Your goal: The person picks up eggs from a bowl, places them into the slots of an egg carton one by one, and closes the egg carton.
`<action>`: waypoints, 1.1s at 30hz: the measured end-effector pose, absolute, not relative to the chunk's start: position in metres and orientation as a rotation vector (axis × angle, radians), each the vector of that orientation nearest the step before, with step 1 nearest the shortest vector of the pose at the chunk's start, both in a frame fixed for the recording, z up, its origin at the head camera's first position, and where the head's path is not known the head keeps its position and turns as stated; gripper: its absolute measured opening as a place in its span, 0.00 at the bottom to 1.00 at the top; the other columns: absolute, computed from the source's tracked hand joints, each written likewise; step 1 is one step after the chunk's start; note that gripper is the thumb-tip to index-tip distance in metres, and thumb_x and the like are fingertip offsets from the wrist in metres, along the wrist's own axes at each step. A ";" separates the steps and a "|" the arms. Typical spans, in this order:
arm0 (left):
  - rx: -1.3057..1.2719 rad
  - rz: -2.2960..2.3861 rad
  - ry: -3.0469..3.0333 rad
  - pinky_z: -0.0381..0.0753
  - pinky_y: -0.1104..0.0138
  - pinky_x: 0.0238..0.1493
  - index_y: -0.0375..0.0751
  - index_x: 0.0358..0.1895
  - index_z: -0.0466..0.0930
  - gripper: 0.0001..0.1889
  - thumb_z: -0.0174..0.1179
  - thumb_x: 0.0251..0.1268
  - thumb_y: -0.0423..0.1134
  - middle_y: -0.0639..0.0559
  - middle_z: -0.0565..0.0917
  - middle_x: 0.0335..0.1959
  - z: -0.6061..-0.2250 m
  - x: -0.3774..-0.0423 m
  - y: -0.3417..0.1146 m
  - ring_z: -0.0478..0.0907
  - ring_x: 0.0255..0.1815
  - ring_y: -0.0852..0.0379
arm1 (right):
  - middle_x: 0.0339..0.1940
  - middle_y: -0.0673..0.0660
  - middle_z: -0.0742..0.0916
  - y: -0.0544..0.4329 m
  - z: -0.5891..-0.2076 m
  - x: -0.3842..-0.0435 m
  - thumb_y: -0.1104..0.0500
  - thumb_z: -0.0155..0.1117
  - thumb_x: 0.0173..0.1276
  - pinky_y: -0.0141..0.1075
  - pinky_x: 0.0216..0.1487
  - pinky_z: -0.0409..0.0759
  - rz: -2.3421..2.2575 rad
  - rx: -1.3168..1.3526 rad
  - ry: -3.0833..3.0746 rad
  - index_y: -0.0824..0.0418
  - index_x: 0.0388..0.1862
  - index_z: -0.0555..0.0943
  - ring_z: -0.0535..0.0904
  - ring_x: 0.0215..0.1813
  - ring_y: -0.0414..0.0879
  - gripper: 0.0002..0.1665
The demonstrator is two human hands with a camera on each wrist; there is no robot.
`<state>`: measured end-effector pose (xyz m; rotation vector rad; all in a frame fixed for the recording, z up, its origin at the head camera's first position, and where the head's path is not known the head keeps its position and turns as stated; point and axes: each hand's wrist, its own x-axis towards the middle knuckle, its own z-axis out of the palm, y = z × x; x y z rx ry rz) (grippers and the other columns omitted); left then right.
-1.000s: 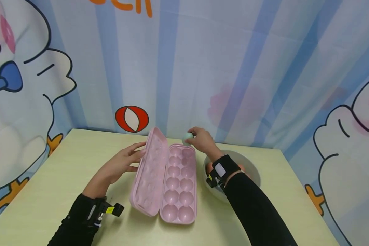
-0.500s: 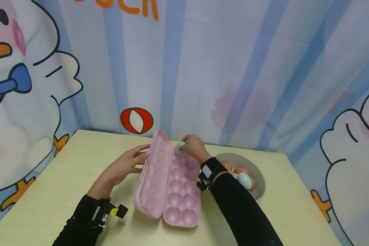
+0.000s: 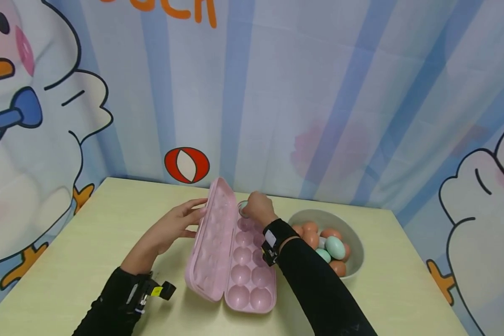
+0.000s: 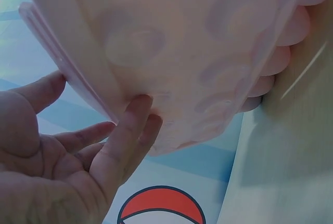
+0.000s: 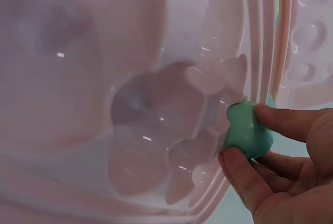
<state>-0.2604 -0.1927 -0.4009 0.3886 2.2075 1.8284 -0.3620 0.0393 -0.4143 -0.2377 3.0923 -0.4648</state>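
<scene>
A pink egg carton [image 3: 249,305] lies unlatched on the table, its lid [image 3: 212,247] tilted up to the left. My left hand [image 3: 174,226] touches the outside of the lid with fairly straight fingers; the left wrist view has the fingertips [image 4: 139,102] against its surface. At the far end of the carton, my right hand [image 3: 259,208] pinches a pale green egg [image 5: 248,130] between thumb and fingers. That egg sits low in the far left cup, partly hidden by the hand in the head view. The nearer visible cups hold nothing.
A grey-white bowl [image 3: 354,233] with several brown and pale green eggs stands right of the carton, beside my right forearm. Behind the pale yellow table [image 3: 151,196] hangs a striped blue cloth [image 3: 269,102] with cartoon ducks.
My right hand has carried the green egg left and down from above the carton's far edge into the far left cup. The left hand stays at the lid. The head view has shifted slightly.
</scene>
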 end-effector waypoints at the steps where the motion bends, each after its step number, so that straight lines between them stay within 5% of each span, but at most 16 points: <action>1: 0.384 1.823 2.219 0.80 0.54 0.53 0.43 0.76 0.57 0.34 0.52 0.74 0.54 0.37 0.69 0.67 -0.400 -0.260 -0.192 0.73 0.61 0.41 | 0.22 0.53 0.79 0.039 -0.414 -0.362 0.57 0.70 0.58 0.41 0.34 0.78 -0.442 -0.243 3.094 0.62 0.21 0.78 0.70 0.26 0.46 0.13; 7: 0.375 1.804 2.299 0.78 0.52 0.57 0.39 0.76 0.57 0.35 0.53 0.73 0.54 0.35 0.66 0.70 -0.396 -0.256 -0.193 0.71 0.64 0.40 | 0.24 0.57 0.81 0.031 -0.416 -0.361 0.59 0.61 0.64 0.42 0.30 0.76 -0.263 -0.406 3.113 0.61 0.18 0.73 0.72 0.26 0.48 0.15; 11: 0.370 1.765 2.364 0.70 0.49 0.63 0.37 0.77 0.53 0.37 0.52 0.74 0.53 0.34 0.64 0.71 -0.393 -0.254 -0.196 0.67 0.68 0.39 | 0.30 0.61 0.85 0.027 -0.416 -0.359 0.58 0.62 0.64 0.44 0.33 0.80 -0.258 -0.429 3.134 0.65 0.32 0.79 0.81 0.31 0.53 0.09; 16: 0.363 1.713 2.400 0.65 0.47 0.66 0.36 0.78 0.49 0.38 0.50 0.75 0.55 0.34 0.59 0.74 -0.395 -0.256 -0.197 0.63 0.71 0.39 | 0.39 0.62 0.86 0.030 -0.414 -0.360 0.57 0.65 0.63 0.44 0.39 0.81 -0.283 -0.406 3.121 0.66 0.49 0.79 0.83 0.39 0.55 0.18; 33: 0.414 1.701 2.387 0.69 0.46 0.64 0.38 0.78 0.50 0.37 0.46 0.76 0.57 0.36 0.57 0.75 -0.394 -0.255 -0.194 0.60 0.72 0.38 | 0.56 0.59 0.84 0.058 -0.367 -0.341 0.49 0.62 0.71 0.45 0.56 0.78 -0.243 -0.499 3.010 0.62 0.63 0.77 0.80 0.55 0.54 0.27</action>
